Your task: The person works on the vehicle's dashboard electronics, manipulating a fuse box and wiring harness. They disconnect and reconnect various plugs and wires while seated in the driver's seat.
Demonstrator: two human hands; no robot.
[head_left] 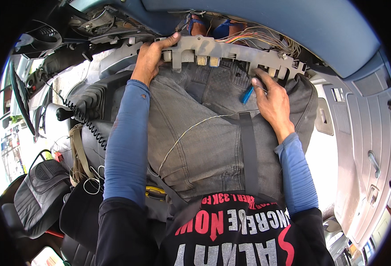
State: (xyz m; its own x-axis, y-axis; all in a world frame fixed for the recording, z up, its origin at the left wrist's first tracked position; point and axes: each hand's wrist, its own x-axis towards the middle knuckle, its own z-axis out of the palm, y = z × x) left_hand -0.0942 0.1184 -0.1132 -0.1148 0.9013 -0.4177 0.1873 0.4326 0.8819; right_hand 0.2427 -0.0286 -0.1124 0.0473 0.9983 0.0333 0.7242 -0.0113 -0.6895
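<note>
A long grey plastic trim panel (237,49) with clips and cut-outs lies across my lap, below the dashboard. My left hand (149,60) is closed around its left end, with the thumb along the top edge. At the panel's right part, my right hand (273,101) has its fingers bent against the lower edge. A small blue-handled tool (247,95) sticks out beside the right thumb, held in that hand; its tip is hidden. From the middle of my lap a thin pale wire (191,127) curves down to the left.
A bundle of coloured wires (271,37) hangs behind the panel, under the blue dashboard (306,26). On the left stand a gear lever (65,114), a coiled black cord (91,128) and black seats (42,195). The grey door (359,133) closes off the right side.
</note>
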